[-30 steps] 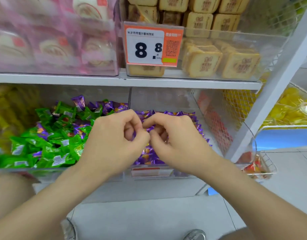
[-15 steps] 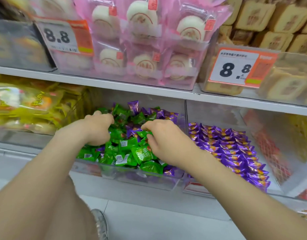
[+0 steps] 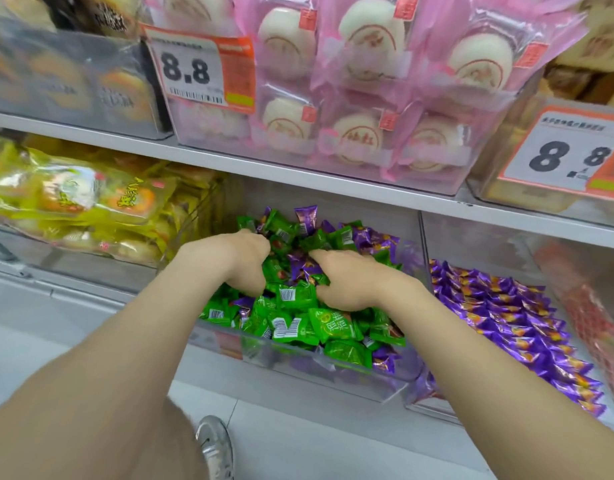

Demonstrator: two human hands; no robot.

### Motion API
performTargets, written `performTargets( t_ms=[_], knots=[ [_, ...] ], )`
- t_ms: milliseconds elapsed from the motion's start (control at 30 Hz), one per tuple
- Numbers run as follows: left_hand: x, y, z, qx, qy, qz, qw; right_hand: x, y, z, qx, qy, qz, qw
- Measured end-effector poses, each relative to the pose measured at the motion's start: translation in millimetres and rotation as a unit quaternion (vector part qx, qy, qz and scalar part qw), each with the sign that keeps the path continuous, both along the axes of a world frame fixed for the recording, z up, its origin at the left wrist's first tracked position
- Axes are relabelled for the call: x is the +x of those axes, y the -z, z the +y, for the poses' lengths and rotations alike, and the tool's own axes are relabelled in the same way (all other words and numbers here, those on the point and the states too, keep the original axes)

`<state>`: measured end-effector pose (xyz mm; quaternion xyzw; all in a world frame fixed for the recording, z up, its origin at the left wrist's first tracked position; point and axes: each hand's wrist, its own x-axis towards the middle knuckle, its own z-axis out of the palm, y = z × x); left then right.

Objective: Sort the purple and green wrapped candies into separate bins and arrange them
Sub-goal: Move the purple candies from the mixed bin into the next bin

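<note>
A clear bin (image 3: 336,374) on the lower shelf holds a mixed heap of green wrapped candies (image 3: 295,296) with purple wrapped candies (image 3: 306,216) scattered among them. Both my hands are dug into this heap. My left hand (image 3: 243,261) has its fingers curled down into the candies, fingertips hidden. My right hand (image 3: 350,282) curls its forefinger and thumb around a few candies near the heap's middle. The neighbouring bin on the right holds only purple candies (image 3: 506,317) laid in rows.
Yellow snack packs (image 3: 90,199) fill the bin to the left. Pink-wrapped buns (image 3: 367,98) and two 8.8 price tags (image 3: 201,71) (image 3: 568,157) sit on the shelf (image 3: 298,178) above. My shoe (image 3: 215,445) stands on the floor below.
My hands left the purple bin, moved left into the mixed bin, and have since dug deeper toward its middle. The camera swung left and closer.
</note>
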<state>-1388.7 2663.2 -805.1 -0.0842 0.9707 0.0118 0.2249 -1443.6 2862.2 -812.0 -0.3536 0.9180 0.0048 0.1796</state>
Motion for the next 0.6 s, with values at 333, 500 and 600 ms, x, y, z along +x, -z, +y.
performTargets(
  t_ms=[333,500,600],
  knots=[
    [-3,2,-6,0.141,0.042,0.224,0.964,-4,7,-6,-0.044,0.009,0.016,0.999],
    [-16,17,13,0.16,0.074,0.189,0.966,0,4,8,-0.148,0.044,0.035,0.987],
    [-23,32,24,0.151,0.051,0.131,0.979,7,-4,20,-0.242,0.073,0.077,0.964]
  ],
)
